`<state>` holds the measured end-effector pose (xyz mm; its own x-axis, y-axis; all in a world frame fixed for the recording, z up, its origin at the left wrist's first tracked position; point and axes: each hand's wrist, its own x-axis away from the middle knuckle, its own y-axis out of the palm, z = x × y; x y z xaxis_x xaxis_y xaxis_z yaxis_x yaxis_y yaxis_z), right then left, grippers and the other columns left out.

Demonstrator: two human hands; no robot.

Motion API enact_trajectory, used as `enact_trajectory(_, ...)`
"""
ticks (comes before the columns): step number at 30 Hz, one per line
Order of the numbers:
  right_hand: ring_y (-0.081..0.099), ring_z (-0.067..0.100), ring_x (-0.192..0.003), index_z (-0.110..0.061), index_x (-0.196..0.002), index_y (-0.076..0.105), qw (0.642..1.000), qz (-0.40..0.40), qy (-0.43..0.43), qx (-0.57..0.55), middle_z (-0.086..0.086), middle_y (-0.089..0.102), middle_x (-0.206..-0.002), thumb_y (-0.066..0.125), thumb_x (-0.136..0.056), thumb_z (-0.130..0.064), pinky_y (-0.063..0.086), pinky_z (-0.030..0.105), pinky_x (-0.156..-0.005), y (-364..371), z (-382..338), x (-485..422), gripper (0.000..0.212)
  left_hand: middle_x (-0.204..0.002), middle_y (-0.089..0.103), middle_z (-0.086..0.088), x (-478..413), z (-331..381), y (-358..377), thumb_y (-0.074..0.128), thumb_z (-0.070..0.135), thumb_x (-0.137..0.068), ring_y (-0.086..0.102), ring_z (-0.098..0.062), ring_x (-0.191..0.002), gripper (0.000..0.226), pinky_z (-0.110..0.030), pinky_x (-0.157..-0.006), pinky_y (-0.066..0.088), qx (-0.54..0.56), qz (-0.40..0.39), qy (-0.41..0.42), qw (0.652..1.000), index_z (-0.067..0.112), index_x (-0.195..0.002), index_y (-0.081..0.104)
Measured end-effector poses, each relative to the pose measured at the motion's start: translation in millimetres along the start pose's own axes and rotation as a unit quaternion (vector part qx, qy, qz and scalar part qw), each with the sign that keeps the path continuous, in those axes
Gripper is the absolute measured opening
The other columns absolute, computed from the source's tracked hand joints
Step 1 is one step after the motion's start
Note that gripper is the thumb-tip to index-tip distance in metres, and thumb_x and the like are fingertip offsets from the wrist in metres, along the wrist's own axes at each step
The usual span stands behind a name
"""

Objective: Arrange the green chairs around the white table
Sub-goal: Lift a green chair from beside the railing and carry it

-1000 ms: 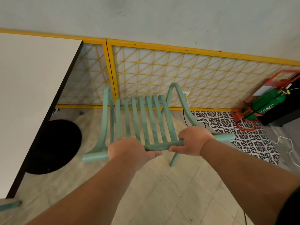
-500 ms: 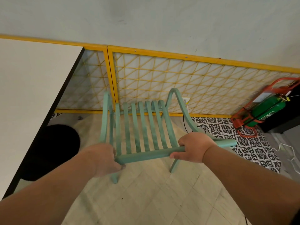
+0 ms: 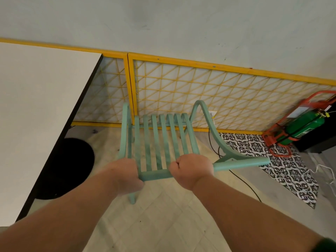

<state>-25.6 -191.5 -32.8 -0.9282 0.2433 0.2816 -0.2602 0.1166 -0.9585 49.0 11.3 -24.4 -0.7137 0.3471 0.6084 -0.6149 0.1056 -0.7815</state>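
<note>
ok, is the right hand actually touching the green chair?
Touching. Head view: the right hand is curled round the green chair at its top rail, no gap; the left hand grips it too.

Soft, even, fairly bright light; faint shadows on the floor (image 3: 163, 224). Wide-angle distortion bows the far yellow rail (image 3: 218, 67) and stretches the near corners. Detail is slightly soft throughout.
</note>
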Motion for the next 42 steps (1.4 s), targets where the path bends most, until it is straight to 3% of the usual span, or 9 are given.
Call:
enact_trajectory(9,0.061,0.02,-0.061,-0.021,-0.073,0.065,1.0,0.005,-0.018,0.016,-0.001,0.061,-0.067,0.031,-0.093,-0.049,0.054,0.033,-0.056,1,5,-5,0.048,-0.08,0.066,0.006,2,4,8,0.057,0.05,-0.082,0.065,-0.013,-0.073,0.025,-0.032,-0.069,0.06,-0.027,0.021,0.002,0.999,0.026,-0.081,0.063)
enact_trajectory(14,0.055,0.019,-0.056,-0.021,-0.069,0.062,0.999,0.0,-0.035,0.026,-0.002,0.056,-0.063,0.03,-0.092,-0.049,0.048,0.031,-0.053,1,12,-7,0.048,-0.085,0.065,0.004,9,13,7,0.057,0.049,-0.086,0.064,-0.015,-0.077,0.028,-0.032,-0.072,0.059,-0.027,0.025,-0.001,0.999,0.022,-0.09,0.063)
enact_trajectory(19,0.052,0.018,-0.056,-0.019,-0.067,0.061,0.998,-0.006,-0.051,0.028,-0.002,0.054,-0.062,0.032,-0.09,-0.048,0.044,0.029,-0.052,-2,27,-6,0.047,-0.082,0.063,0.006,16,29,19,0.057,0.046,-0.086,0.059,-0.012,-0.069,0.025,-0.028,-0.062,0.048,0.012,0.019,-0.015,1.0,0.022,-0.09,0.064)
enact_trajectory(23,0.056,0.019,-0.059,-0.019,-0.064,0.058,0.996,-0.018,-0.073,0.047,0.0,0.057,-0.062,0.032,-0.089,-0.046,0.04,0.029,-0.051,-4,40,-5,0.045,-0.087,0.067,0.004,23,43,29,0.054,0.045,-0.091,0.064,-0.016,-0.076,0.03,-0.027,-0.063,0.049,0.02,0.022,-0.009,1.0,0.02,-0.1,0.068)
enact_trajectory(29,0.064,0.021,-0.069,-0.019,-0.07,0.064,0.992,-0.038,-0.105,0.066,-0.001,0.065,-0.069,0.026,-0.087,-0.05,0.056,0.036,-0.063,-7,57,-4,0.052,-0.087,0.063,0.002,39,66,37,0.051,0.042,-0.094,0.066,-0.021,-0.087,0.03,-0.031,-0.075,0.055,0.067,0.012,-0.005,0.998,0.018,-0.1,0.067)
enact_trajectory(32,0.062,0.021,-0.07,-0.019,-0.071,0.061,0.988,-0.049,-0.119,0.09,-0.001,0.063,-0.072,0.026,-0.088,-0.049,0.053,0.035,-0.061,-8,73,-1,0.049,-0.079,0.053,0.005,48,87,49,0.051,0.04,-0.095,0.062,-0.021,-0.087,0.023,-0.031,-0.078,0.053,0.1,0.017,-0.006,0.995,0.019,-0.092,0.058)
enact_trajectory(34,0.061,0.021,-0.07,-0.02,-0.07,0.057,0.982,-0.064,-0.132,0.114,-0.003,0.06,-0.071,0.026,-0.091,-0.046,0.049,0.034,-0.059,-10,85,3,0.045,-0.086,0.056,0.003,54,102,61,0.052,0.041,-0.095,0.066,-0.022,-0.097,0.024,-0.031,-0.081,0.052,0.125,0.009,-0.008,0.992,0.019,-0.098,0.062)
enact_trajectory(37,0.06,0.022,-0.07,-0.02,-0.069,0.055,0.977,-0.078,-0.141,0.142,-0.003,0.061,-0.071,0.029,-0.092,-0.044,0.051,0.034,-0.061,-13,96,7,0.042,-0.112,0.067,-0.001,59,118,71,0.053,0.045,-0.097,0.066,-0.021,-0.113,0.038,-0.029,-0.086,0.049,0.136,0.004,-0.015,0.991,0.016,-0.117,0.065)
enact_trajectory(42,0.061,0.021,-0.07,-0.02,-0.07,0.058,0.978,-0.083,-0.133,0.139,-0.003,0.062,-0.071,0.029,-0.091,-0.045,0.05,0.033,-0.059,-11,97,9,0.044,-0.111,0.066,-0.002,59,118,73,0.051,0.044,-0.095,0.066,-0.023,-0.112,0.04,-0.03,-0.086,0.05,0.125,0.003,-0.007,0.992,0.014,-0.117,0.064)
